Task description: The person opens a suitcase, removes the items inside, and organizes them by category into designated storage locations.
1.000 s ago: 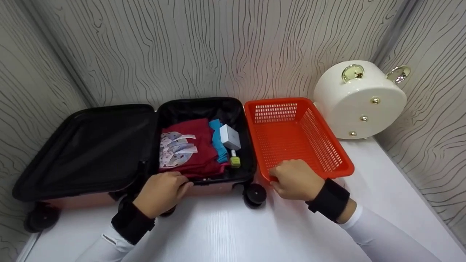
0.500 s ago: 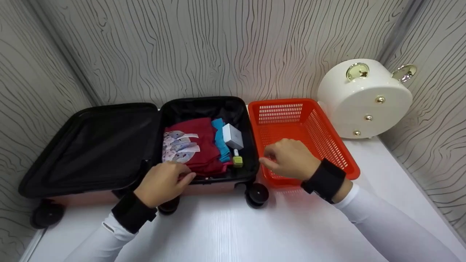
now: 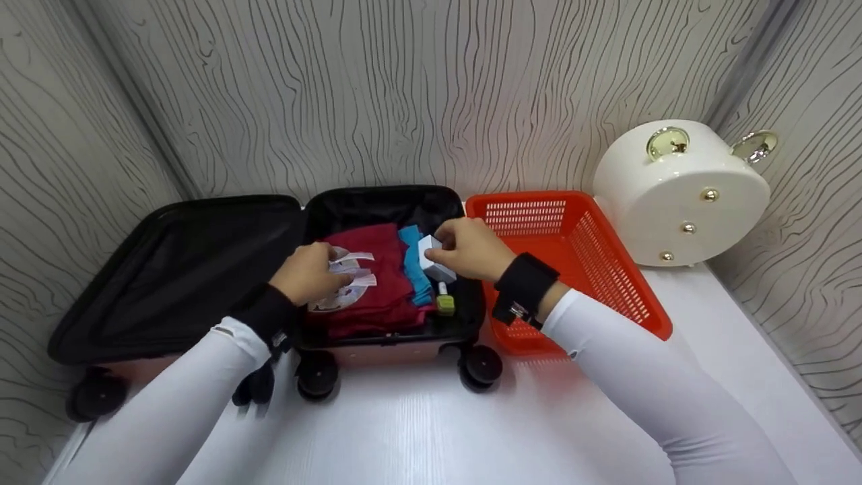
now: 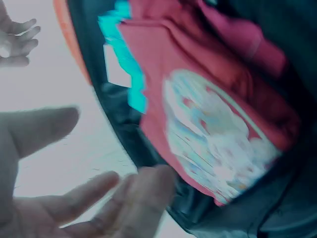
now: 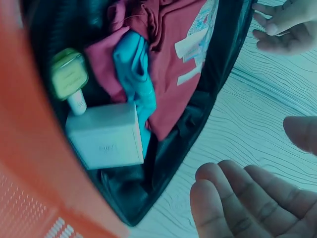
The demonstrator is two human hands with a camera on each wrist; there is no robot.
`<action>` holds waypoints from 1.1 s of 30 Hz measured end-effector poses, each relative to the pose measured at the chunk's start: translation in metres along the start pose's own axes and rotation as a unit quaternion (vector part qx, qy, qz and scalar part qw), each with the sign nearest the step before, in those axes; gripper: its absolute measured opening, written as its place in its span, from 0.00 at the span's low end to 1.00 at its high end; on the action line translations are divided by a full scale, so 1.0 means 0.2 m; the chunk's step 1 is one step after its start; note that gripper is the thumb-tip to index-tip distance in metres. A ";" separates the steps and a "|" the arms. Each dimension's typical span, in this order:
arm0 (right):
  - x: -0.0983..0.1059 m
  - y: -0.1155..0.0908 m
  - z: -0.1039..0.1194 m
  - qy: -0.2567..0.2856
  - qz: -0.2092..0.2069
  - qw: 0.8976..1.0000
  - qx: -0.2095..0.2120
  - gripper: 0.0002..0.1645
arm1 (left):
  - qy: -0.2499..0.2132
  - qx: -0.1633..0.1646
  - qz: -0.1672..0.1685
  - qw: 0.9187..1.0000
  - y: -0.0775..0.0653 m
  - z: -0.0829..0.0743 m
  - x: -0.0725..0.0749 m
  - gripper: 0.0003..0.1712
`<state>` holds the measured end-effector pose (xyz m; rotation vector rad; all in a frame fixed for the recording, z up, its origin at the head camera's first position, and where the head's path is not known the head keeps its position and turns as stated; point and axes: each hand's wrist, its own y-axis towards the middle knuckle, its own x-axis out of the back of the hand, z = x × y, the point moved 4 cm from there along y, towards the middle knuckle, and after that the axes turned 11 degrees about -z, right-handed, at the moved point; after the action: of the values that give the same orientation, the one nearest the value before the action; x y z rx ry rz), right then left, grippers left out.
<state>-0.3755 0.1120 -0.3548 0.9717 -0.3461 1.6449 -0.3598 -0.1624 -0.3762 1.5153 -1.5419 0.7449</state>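
The suitcase [image 3: 397, 343] lies spread, black inside with a pink shell. In its right half sits a folded dark red garment [image 3: 385, 252] with a pale print. Blue cloth [image 3: 420, 286], a white box [image 3: 439, 271] and a small yellow-green bottle [image 3: 445, 305] with a white cap lie beside it. Over the printed part hovers my left hand [image 3: 306, 273], thumb and fingers spread apart. My right hand [image 3: 475, 249] overlaps the white box in the head view; the right wrist view shows its fingers [image 5: 240, 198] parted and apart from the box [image 5: 106, 146].
Touching or close to the suitcase's right side is an orange-red plastic basket [image 3: 633, 283]. A round white case [image 3: 700, 209] with gold fittings stands behind it at the right. Suitcase wheels [image 3: 481, 367] face the front on the white table [image 3: 397, 438]. Patterned walls [image 3: 377, 94] enclose the back.
My right hand has gone from the basket's front rim, up and left, to above the white box. The left hand has left the suitcase's front edge and moved forward over the red garment.
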 end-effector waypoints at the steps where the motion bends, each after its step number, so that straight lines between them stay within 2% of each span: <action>1: -0.02 0.02 0.00 0.006 0.006 1.000 -0.002 0.28 | 0.011 0.010 0.018 1.000 0.03 0.02 -0.01 0.27; 6: -0.11 0.09 0.02 0.032 0.046 0.998 -0.043 0.36 | 0.047 0.020 0.082 0.995 0.19 0.16 -0.14 0.36; 9: -0.17 0.12 0.02 0.051 0.088 0.990 -0.093 0.43 | 0.062 0.027 0.105 0.992 0.23 0.18 -0.15 0.38; 10: -0.19 0.14 0.02 0.055 0.101 0.987 -0.110 0.45 | 0.063 0.042 0.117 0.990 0.21 0.13 -0.12 0.37; 11: -0.21 0.15 0.02 0.060 0.115 0.984 -0.125 0.47 | 0.062 0.045 0.118 0.990 0.21 0.13 -0.11 0.37; 14: -0.27 0.18 0.02 0.081 0.142 0.973 -0.160 0.50 | 0.078 0.028 0.125 0.989 0.19 0.06 -0.07 0.38; 18: -0.33 0.20 0.02 0.101 0.154 0.965 -0.188 0.48 | 0.093 0.014 0.145 0.985 0.19 0.03 -0.07 0.42; 22: -0.38 0.22 0.02 0.078 0.149 0.966 -0.196 0.45 | 0.053 0.062 0.165 0.983 0.19 0.05 -0.11 0.43; 26: -0.43 0.24 0.01 0.051 0.152 0.968 -0.192 0.31 | 0.025 0.093 0.179 0.979 0.21 0.06 -0.15 0.43; 30: -0.46 0.26 -0.01 0.031 0.156 0.970 -0.185 0.29 | 0.033 0.089 0.178 0.979 0.23 0.05 -0.17 0.41; 33: -0.48 0.27 -0.02 0.028 0.159 0.968 -0.191 0.35 | 0.041 0.086 0.188 0.978 0.24 0.05 -0.19 0.35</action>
<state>-0.4250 0.0341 -0.4147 0.5987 -0.7813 1.7997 -0.4119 -0.1473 -0.4061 1.3052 -1.7602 1.1680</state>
